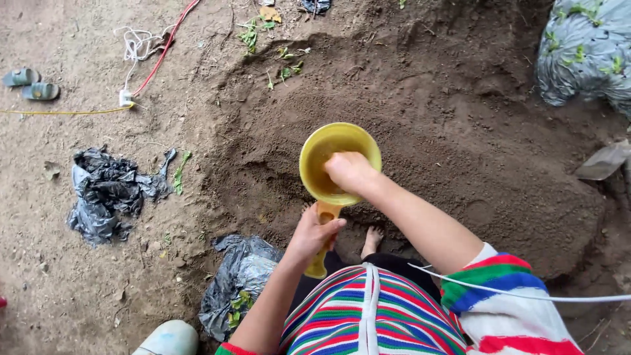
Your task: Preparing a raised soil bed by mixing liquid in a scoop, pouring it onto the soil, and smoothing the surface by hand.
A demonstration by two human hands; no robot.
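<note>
Scoop sits over soil mound, center. Left hand on its handle, nearer the body; right hand inside the bowl. 1 bare foot just behind handle. 2 sandals far left; crumpled bag btwn them & mound.

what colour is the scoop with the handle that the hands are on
Yellow: the scoop has a yellow bowl and handle, seen in the head view.

Bare soil mound open ahead; black bag left
</note>
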